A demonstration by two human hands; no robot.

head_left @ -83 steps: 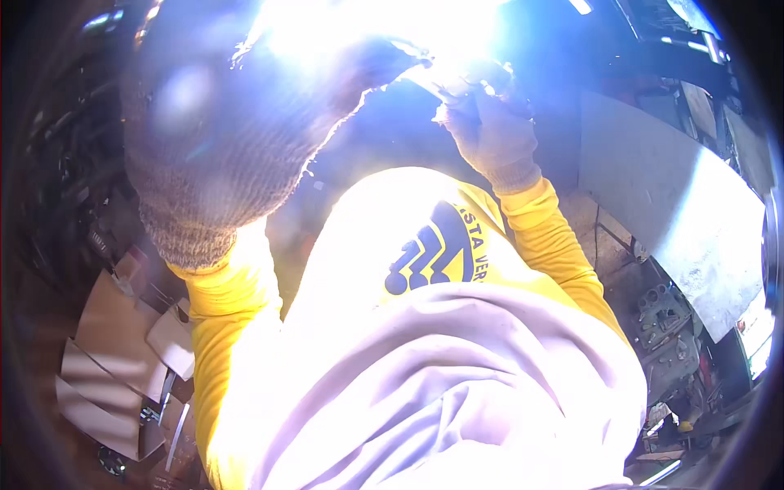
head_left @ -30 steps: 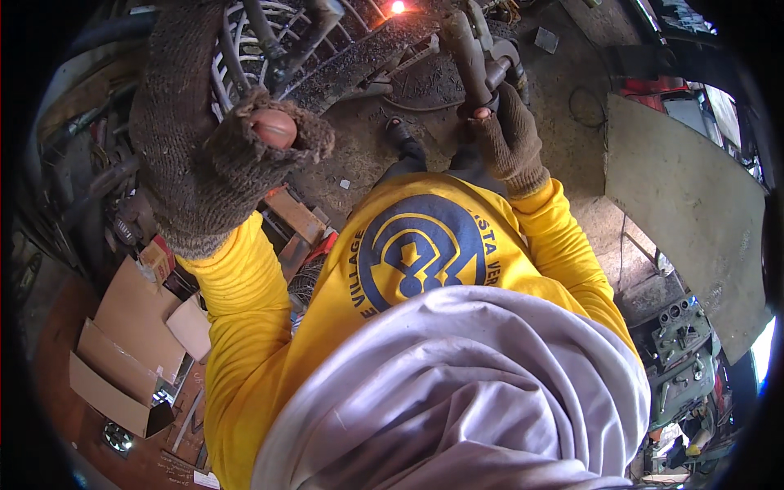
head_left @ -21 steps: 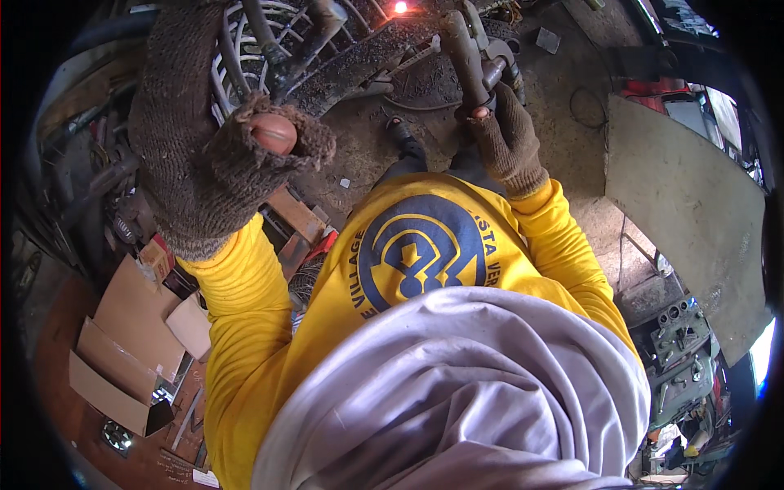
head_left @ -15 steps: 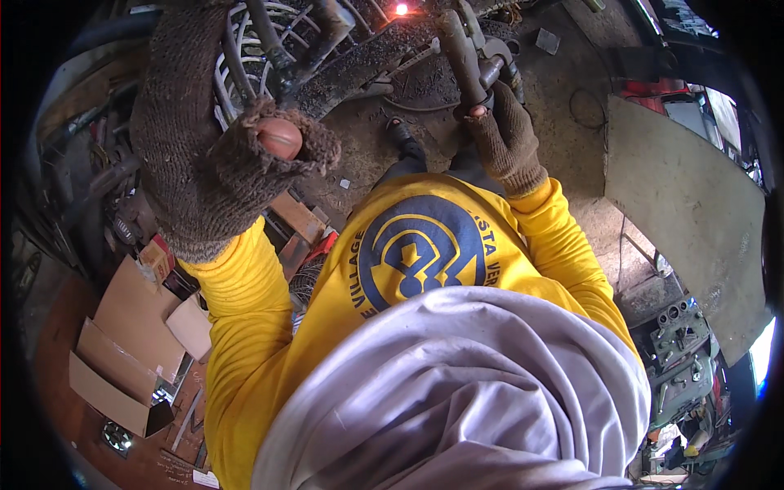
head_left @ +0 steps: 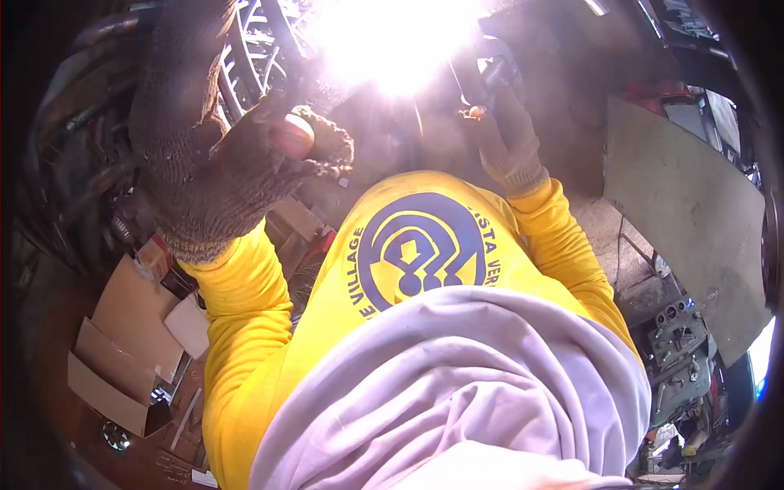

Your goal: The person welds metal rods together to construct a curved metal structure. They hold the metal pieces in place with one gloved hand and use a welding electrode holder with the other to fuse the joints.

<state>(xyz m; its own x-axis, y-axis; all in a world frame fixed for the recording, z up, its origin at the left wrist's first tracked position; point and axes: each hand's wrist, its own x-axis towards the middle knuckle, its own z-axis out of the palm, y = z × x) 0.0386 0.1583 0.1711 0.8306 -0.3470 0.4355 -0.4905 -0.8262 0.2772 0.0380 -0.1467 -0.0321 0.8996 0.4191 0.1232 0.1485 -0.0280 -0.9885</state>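
Note:
My right hand (head_left: 508,139), in a brown knit fingerless glove, is closed on the dark handle of a welding electrode holder (head_left: 467,82), with the bare thumb tip against it. The holder's upper end vanishes in a blinding white welding arc (head_left: 400,37). My left hand (head_left: 237,155), in a matching frayed glove, is raised at the upper left. Its thumb stands apart from the fingers, which run up to the top edge. Nothing shows in its grasp, though the fingertips are cut off. Beyond the thumb are the curved bars of a metal grille (head_left: 249,61). The weld spot itself is hidden by glare.
A large grey sheet panel (head_left: 678,220) leans at the right, above a grey-green machine with levers (head_left: 682,351). Opened cardboard boxes (head_left: 135,327) stand at the lower left on a reddish-brown surface (head_left: 82,408). Metal clutter lines the left side.
A small red-orange glow at the top has become a white arc that washes out the work area and the floor. My left thumb has shifted slightly right; my right hand stays nearly in place.

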